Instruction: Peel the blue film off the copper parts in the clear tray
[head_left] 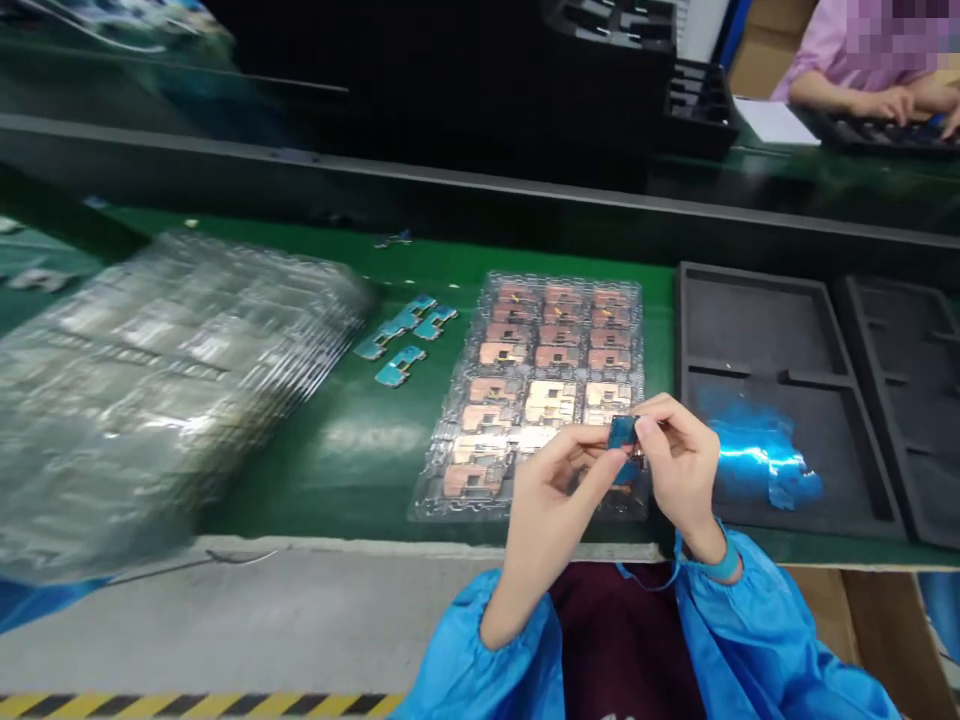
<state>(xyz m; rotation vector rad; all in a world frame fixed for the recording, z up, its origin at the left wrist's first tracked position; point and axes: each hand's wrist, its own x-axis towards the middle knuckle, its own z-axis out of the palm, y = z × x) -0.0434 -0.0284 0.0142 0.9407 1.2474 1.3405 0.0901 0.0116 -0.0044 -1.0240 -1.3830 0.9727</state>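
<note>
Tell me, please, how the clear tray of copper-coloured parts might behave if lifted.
The clear tray looks like thin moulded plastic, so it may flex. Its copper-coloured parts sit in separate pockets, so they might shift little if kept level.

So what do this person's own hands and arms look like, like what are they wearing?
The left hand and right hand are gloveless. The left sleeve and right sleeve are bright blue and loose, with gathered cuffs. A teal band circles the right wrist.
</note>
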